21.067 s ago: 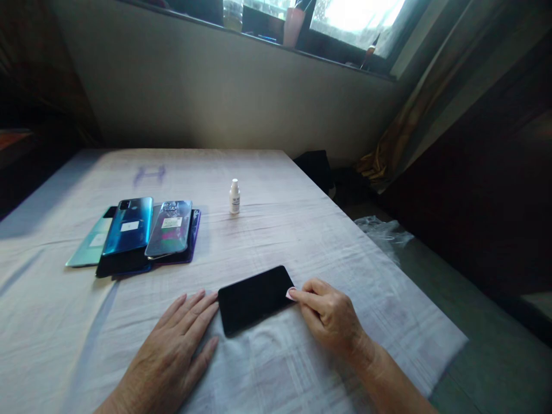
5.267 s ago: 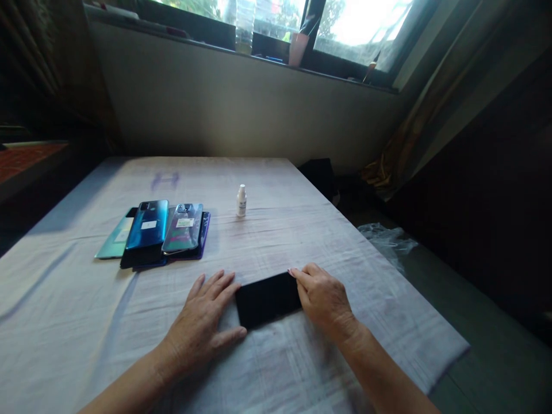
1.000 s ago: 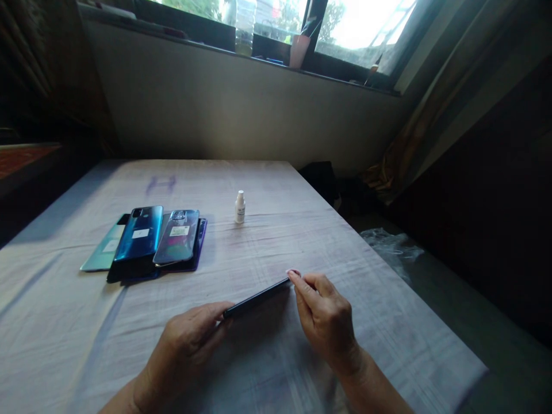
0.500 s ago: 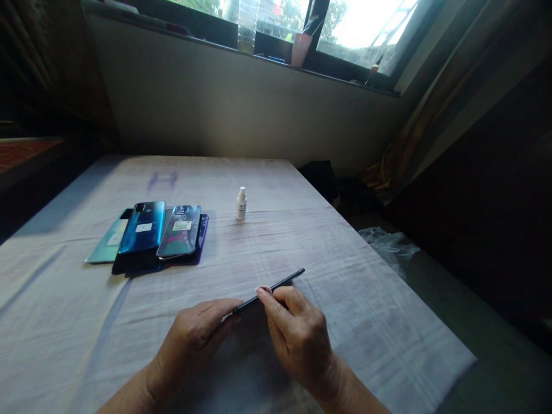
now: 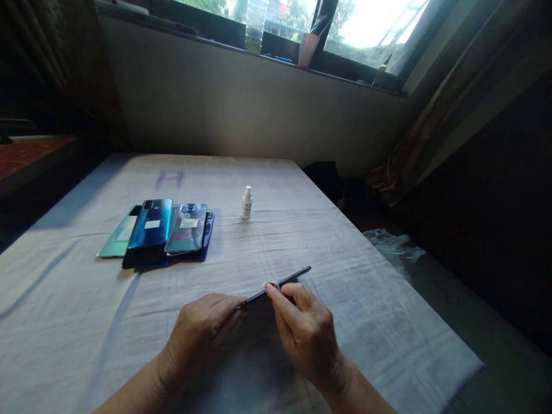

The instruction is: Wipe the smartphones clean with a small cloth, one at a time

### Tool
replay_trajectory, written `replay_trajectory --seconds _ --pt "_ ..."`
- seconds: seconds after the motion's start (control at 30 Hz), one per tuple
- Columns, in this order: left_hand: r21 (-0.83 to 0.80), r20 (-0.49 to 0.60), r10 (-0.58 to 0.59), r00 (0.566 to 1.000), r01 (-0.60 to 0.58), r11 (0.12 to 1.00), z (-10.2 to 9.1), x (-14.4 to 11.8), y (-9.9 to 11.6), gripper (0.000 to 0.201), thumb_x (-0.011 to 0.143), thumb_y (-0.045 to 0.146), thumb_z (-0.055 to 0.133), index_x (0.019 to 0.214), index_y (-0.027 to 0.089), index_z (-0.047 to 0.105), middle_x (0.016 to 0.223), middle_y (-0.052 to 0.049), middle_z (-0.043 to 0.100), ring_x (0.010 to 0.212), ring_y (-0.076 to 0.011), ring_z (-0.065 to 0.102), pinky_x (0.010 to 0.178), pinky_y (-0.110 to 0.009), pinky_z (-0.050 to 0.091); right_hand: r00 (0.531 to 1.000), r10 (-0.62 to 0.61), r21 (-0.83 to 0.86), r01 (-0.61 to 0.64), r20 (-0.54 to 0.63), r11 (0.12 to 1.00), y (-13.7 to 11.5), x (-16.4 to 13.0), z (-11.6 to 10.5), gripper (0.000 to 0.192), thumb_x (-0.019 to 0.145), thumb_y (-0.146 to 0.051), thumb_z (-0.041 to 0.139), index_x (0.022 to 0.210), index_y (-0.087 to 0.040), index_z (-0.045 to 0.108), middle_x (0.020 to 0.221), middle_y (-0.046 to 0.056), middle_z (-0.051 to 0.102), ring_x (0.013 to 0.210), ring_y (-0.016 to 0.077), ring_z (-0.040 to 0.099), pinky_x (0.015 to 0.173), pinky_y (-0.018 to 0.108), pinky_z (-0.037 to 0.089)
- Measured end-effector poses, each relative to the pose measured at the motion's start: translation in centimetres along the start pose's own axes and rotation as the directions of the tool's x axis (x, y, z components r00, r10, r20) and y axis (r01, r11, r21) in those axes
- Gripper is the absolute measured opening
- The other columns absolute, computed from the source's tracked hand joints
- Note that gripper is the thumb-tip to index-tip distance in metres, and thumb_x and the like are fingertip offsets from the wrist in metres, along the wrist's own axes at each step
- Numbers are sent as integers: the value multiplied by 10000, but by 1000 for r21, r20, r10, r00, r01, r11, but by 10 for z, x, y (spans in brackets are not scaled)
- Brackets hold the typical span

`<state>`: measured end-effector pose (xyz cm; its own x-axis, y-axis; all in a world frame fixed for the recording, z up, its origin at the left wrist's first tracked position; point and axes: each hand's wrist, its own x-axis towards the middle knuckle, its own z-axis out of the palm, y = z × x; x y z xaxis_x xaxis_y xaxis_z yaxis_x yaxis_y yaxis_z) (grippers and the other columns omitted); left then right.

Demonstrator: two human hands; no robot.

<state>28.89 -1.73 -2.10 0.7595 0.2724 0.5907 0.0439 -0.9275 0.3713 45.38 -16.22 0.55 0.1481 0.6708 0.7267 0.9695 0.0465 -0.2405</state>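
Note:
A thin dark phone (image 5: 296, 275), seen nearly edge-on, slants above the cloth. My left hand (image 5: 204, 325) pinches its near left end between thumb and fingers. Against the middle of the phone's edge, my right hand (image 5: 307, 325) presses a small pale pad (image 5: 271, 284) held at the thumb and fingertips. Most of the pad is hidden by the fingers, so its material is unclear. Beyond the hands, a small white dropper bottle (image 5: 246, 204) stands upright with its cap on.
Several phones lie overlapping on the left, among them a blue phone (image 5: 150, 225) and a grey phone (image 5: 187, 230) with labels. A pale checked cloth (image 5: 379, 333) covers the table. Clear plastic (image 5: 394, 250) lies beyond the right edge, and a window sill (image 5: 207, 41) runs behind.
The whole view has shifted slightly, with everything appearing a little further right. Both hands keep their hold, and the pad stays near the middle of the phone's edge.

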Motion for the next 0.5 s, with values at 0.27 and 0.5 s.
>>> replay_trajectory --seconds 0.27,0.5 --pt "-34 -81 12 997 -15 999 -5 11 13 225 1034 297 505 1063 201 707 890 -47 784 751 -167 754 673 -235 583 999 -35 77 35 6 996 -23 12 -1 301 958 -74 537 1195 -143 710 850 76 669 738 148 650 634 236 567" --pt "-71 -161 -1 987 -11 997 -19 24 23 177 1007 239 547 1101 219 695 929 -41 786 803 -160 759 722 -224 592 997 -75 79 78 -32 994 -25 24 -11 309 948 -65 551 1195 -153 714 851 71 657 725 143 635 625 229 564"
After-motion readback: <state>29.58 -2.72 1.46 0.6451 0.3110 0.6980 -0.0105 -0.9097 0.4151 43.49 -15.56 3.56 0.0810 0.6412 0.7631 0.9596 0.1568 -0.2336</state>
